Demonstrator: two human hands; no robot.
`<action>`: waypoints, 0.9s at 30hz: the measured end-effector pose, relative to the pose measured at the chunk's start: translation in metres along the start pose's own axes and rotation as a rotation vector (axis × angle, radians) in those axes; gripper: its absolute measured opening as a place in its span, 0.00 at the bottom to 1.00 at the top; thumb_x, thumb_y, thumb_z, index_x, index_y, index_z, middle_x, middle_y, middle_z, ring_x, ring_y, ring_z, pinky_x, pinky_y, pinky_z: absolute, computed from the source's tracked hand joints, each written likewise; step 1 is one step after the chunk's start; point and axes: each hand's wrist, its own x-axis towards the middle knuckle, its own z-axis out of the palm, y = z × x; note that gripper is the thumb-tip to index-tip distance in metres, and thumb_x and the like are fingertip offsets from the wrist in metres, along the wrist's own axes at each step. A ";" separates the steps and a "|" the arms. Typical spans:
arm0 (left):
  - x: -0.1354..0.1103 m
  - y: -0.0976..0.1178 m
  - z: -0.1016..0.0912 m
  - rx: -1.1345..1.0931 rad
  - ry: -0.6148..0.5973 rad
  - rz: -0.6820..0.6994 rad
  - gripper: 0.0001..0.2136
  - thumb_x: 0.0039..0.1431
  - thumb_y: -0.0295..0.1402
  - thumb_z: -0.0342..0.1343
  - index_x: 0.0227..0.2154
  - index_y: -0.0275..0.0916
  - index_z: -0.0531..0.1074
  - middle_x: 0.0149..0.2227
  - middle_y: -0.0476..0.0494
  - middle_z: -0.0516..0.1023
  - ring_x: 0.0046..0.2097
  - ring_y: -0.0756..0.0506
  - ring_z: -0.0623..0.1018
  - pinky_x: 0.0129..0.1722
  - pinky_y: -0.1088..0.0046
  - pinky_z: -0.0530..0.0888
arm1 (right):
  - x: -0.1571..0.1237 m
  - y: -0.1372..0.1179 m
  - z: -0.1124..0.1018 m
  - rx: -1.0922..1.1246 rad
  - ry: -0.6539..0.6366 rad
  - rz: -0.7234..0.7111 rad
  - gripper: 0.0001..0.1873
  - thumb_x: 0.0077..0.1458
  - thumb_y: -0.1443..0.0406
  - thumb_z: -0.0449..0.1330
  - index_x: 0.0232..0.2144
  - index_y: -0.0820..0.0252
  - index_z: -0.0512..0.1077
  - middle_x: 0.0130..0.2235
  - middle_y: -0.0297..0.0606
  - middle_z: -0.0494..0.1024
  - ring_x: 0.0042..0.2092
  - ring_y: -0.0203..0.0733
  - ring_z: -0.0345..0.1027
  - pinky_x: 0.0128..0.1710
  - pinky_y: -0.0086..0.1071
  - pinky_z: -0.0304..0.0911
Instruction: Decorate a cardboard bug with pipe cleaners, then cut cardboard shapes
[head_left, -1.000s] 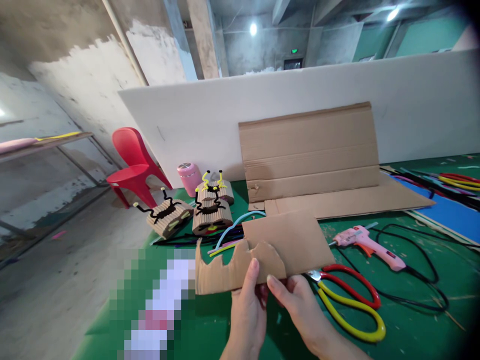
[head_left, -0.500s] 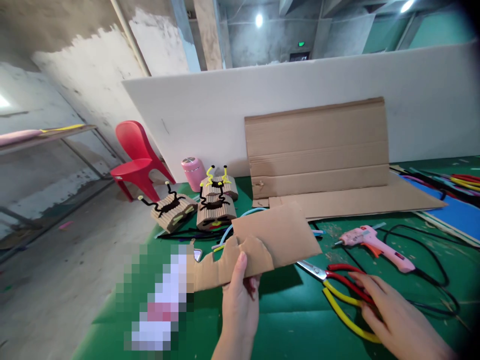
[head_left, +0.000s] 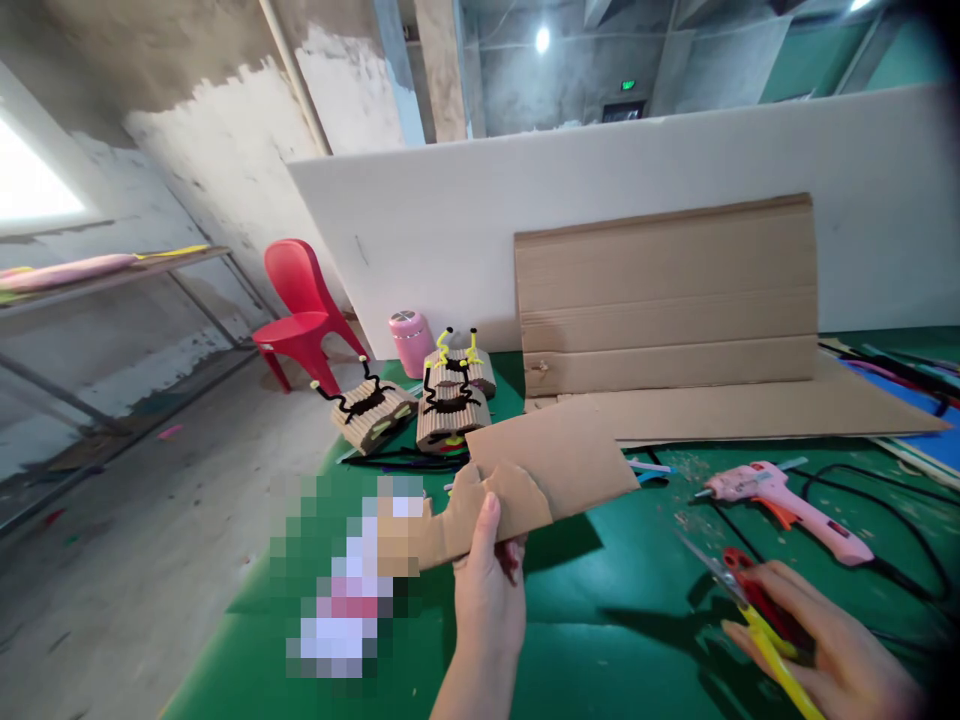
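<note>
My left hand is closed around pieces of brown cardboard, thumb on top. A flat cardboard sheet sits behind a cut piece with a curved, wavy edge. On the right, my right hand grips a pair of scissors with red and yellow handles. Their blades point up and left, raised off the green table with a shadow beneath. A pink hot glue gun lies just beyond that hand, its black cable trailing right.
Corrugated cardboard figures with pipe-cleaner antennae stand at the back left by a pink canister. Large folded cardboard leans on a white board. Pipe cleaners lie far right. A red chair stands left, beyond the green table.
My right hand has picked the scissors up off the table, where they lay with handles spread. My left hand still holds the cardboard. The view has turned slightly left.
</note>
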 end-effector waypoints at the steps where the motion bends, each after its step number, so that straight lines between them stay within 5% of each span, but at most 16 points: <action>1: -0.001 -0.001 0.000 0.012 0.006 0.021 0.10 0.44 0.32 0.63 0.30 0.37 0.70 0.21 0.55 0.70 0.16 0.60 0.60 0.20 0.84 0.67 | -0.003 -0.002 0.004 0.163 -0.031 0.079 0.21 0.32 0.60 0.68 0.35 0.54 0.75 0.41 0.43 0.76 0.41 0.52 0.71 0.42 0.35 0.67; 6: -0.006 -0.001 0.003 0.086 0.037 0.121 0.13 0.44 0.34 0.63 0.34 0.38 0.70 0.24 0.54 0.70 0.17 0.60 0.60 0.14 0.86 0.59 | -0.010 -0.044 0.026 0.969 -0.257 0.638 0.21 0.25 0.64 0.71 0.29 0.54 0.75 0.33 0.39 0.78 0.35 0.49 0.72 0.39 0.39 0.69; 13: -0.023 -0.005 0.012 0.103 0.083 0.070 0.15 0.41 0.36 0.64 0.33 0.39 0.71 0.27 0.53 0.72 0.18 0.60 0.62 0.15 0.85 0.61 | -0.004 -0.132 0.063 1.126 0.054 0.424 0.18 0.32 0.62 0.70 0.26 0.56 0.66 0.25 0.31 0.72 0.25 0.38 0.68 0.23 0.28 0.66; 17: -0.029 -0.008 0.017 0.101 0.091 0.042 0.14 0.41 0.35 0.64 0.34 0.40 0.72 0.21 0.56 0.68 0.17 0.59 0.62 0.16 0.85 0.62 | 0.001 -0.153 0.085 1.317 0.173 0.492 0.20 0.35 0.61 0.69 0.27 0.53 0.61 0.21 0.24 0.68 0.17 0.30 0.59 0.15 0.23 0.57; 22: -0.022 0.011 0.015 0.015 0.056 0.110 0.11 0.42 0.33 0.64 0.31 0.42 0.72 0.18 0.57 0.67 0.20 0.56 0.67 0.20 0.83 0.66 | 0.004 -0.137 0.070 1.105 0.045 0.638 0.22 0.31 0.57 0.69 0.29 0.57 0.66 0.15 0.23 0.66 0.15 0.31 0.59 0.12 0.21 0.54; 25: -0.018 0.024 0.013 -0.019 0.078 0.162 0.09 0.43 0.32 0.63 0.30 0.43 0.72 0.18 0.56 0.66 0.23 0.54 0.70 0.23 0.83 0.68 | 0.005 -0.108 0.045 0.886 -0.090 0.498 0.26 0.25 0.58 0.71 0.31 0.59 0.69 0.31 0.38 0.78 0.35 0.46 0.72 0.31 0.30 0.69; 27: -0.017 0.028 0.011 -0.001 0.091 0.178 0.08 0.43 0.31 0.63 0.29 0.43 0.71 0.17 0.56 0.65 0.25 0.54 0.71 0.24 0.83 0.69 | 0.004 -0.086 0.030 0.573 -0.205 0.358 0.25 0.31 0.60 0.69 0.35 0.57 0.70 0.35 0.40 0.78 0.37 0.49 0.72 0.35 0.33 0.69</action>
